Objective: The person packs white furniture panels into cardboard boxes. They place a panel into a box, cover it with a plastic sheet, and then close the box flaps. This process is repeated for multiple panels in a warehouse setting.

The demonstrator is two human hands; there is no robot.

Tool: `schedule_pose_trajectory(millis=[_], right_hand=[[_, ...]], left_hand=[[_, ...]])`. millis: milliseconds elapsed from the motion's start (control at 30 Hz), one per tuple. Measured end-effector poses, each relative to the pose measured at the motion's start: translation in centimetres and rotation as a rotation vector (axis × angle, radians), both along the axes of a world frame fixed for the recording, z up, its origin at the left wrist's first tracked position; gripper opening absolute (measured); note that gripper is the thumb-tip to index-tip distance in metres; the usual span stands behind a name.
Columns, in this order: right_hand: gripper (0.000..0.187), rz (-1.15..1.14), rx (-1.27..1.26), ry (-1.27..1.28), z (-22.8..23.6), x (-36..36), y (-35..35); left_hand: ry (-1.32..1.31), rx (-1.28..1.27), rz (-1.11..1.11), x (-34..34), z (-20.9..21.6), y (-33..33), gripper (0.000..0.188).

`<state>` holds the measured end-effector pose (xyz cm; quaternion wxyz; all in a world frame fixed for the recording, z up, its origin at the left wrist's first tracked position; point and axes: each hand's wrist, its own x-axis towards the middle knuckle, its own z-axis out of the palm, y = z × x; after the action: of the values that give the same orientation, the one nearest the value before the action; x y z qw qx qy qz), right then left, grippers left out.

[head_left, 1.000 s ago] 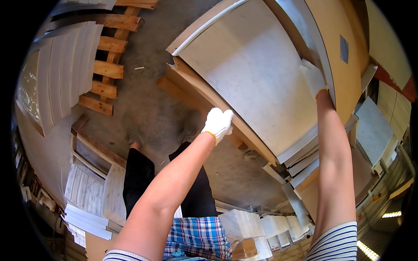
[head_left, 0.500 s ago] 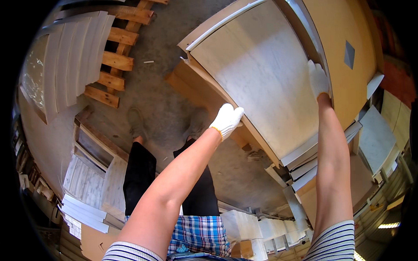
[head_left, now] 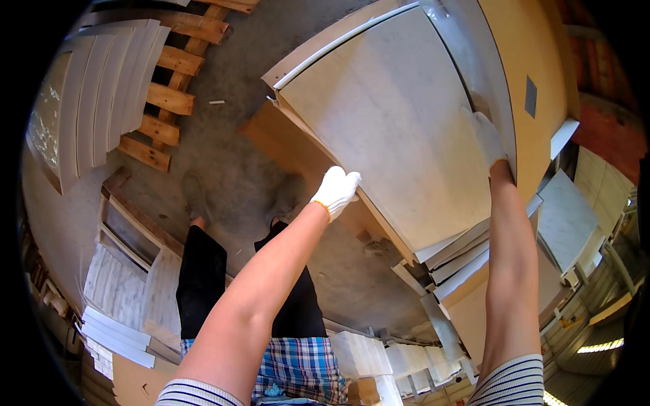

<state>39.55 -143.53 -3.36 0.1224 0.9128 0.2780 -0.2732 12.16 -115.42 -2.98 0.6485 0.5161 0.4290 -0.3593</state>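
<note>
- Pale panel [head_left: 386, 128] lies face up on a stack [head_left: 464, 260] toward 1 o'clock, with cardboard [head_left: 378, 215] along its 8 o'clock side.
- Left hand [head_left: 337, 189], gloved, curls at that same side; its fingers are partly hidden, so whether it grips panel or cardboard cannot be told.
- Right hand [head_left: 489, 139], gloved and shadowed, is at the 3 o'clock edge; its grasp is unclear.
- Both hands are in place, while the panel appears not lifted off; how much work is left does not show.
- Wooden pallet [head_left: 169, 99]: 10 o'clock.

Along the right edge of the slab [head_left: 379, 128], the brown strip [head_left: 479, 103] has mostly disappeared; now a thin dark line [head_left: 452, 59] appears.
</note>
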Motion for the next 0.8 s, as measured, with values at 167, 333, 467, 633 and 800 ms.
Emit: schedule_pose_trajectory(millis=[167,333,467,633,800], right_hand=[[0.042,-0.619,0.416,0.307,9.4,-2.7,1.7],[0.045,-0.667,0.088,0.562,19.1,-5.9,7.0],[0.031,-0.382,0.340,0.363,22.9,-11.7,8.5],[0.022,-0.215,0.290,0.156,25.9,-17.9,12.0],[0.025,-0.166,0.328,-0.033,25.5,-22.2,13.4]], left_hand=[[0.068,-0.135,0.215,-0.6,-0.9,-1.0,0.047],[0.118,-0.165,0.331,-0.6,-0.2,-0.8,0.059],[0.194,-0.218,0.160,-0.1,3.1,-0.2,0.065],[-0.118,0.236,0.305,-2.3,8.4,3.5,0.073],[-0.151,-0.174,0.756,1.5,16.6,9.9,0.065]])
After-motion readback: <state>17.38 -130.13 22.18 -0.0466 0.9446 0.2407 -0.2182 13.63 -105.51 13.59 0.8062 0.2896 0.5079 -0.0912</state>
